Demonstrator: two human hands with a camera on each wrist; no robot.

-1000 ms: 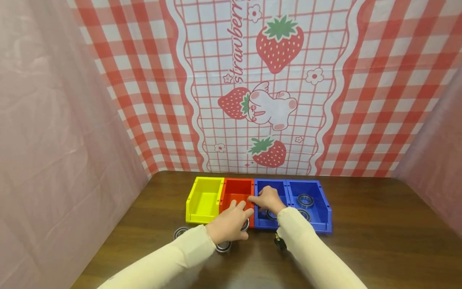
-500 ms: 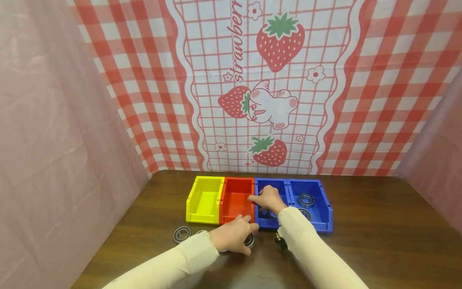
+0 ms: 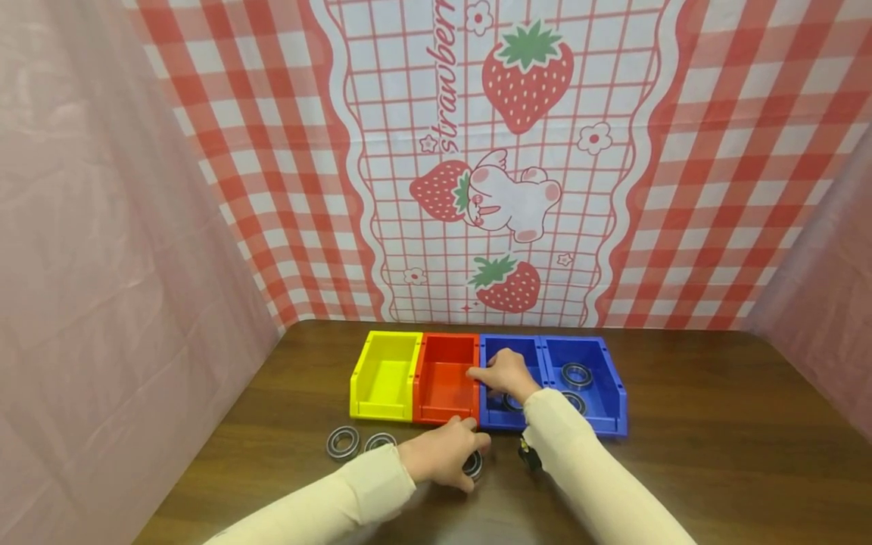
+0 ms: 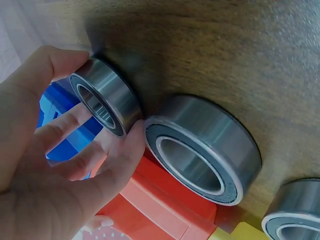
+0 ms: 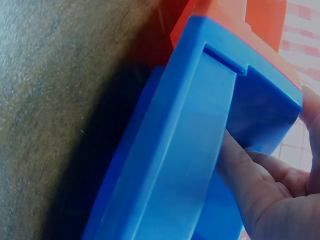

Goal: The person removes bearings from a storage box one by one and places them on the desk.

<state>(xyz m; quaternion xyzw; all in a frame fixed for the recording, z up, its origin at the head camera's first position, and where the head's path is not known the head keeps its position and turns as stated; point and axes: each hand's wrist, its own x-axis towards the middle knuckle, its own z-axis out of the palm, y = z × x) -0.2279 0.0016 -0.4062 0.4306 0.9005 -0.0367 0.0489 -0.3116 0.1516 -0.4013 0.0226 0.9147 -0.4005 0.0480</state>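
On the table in front of the red bin [image 3: 446, 414], my left hand [image 3: 446, 454] pinches a steel ball bearing [image 4: 116, 92] between thumb and fingers. The left wrist view shows it tilted, right beside a second bearing [image 4: 212, 132] that looks larger there. My right hand [image 3: 507, 375] grips the wall where the red bin meets the left blue bin [image 3: 499, 422]. Its thumb lies on the red side and its other fingers reach inside the blue bin [image 5: 200, 130]. Partly hidden under that hand, a bearing [image 3: 509, 403] lies in the left blue bin.
A yellow bin [image 3: 380, 412] ends the row at left. The right blue bin [image 3: 608, 425] contains a bearing [image 3: 576, 375] and another bearing [image 3: 574, 401] near its front. Left of my left hand, a bearing [image 3: 343, 443] and a partly covered bearing [image 3: 379, 440] lie on the table [image 3: 286, 446].
My left hand has drawn back from over the red bin's front toward the near side of the table, bringing the bearing. My right hand has stayed at the bin wall.
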